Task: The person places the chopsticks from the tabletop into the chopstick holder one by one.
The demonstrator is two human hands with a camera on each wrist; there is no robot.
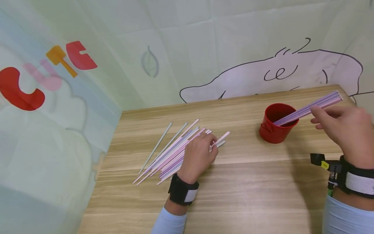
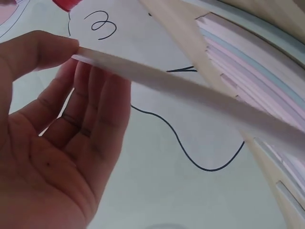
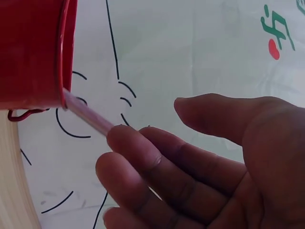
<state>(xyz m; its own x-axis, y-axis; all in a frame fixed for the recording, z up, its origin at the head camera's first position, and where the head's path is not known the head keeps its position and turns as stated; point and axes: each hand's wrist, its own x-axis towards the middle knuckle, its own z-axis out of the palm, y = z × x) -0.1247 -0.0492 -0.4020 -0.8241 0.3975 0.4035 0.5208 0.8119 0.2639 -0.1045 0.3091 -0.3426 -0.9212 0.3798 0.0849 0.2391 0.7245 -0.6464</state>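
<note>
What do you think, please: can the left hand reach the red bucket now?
Probably yes: bare tabletop leaves the way to the red bucket free, though the left hand pinches a stick.

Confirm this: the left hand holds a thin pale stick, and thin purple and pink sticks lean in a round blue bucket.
The colour is wrong: the head view shows thin purple and pink sticks leaning in a round red bucket, not blue. The rest stands.

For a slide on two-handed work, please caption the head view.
Left hand pinching a pale stick at a loose pile, right hand by a bundle leaning in a red bucket.
</note>
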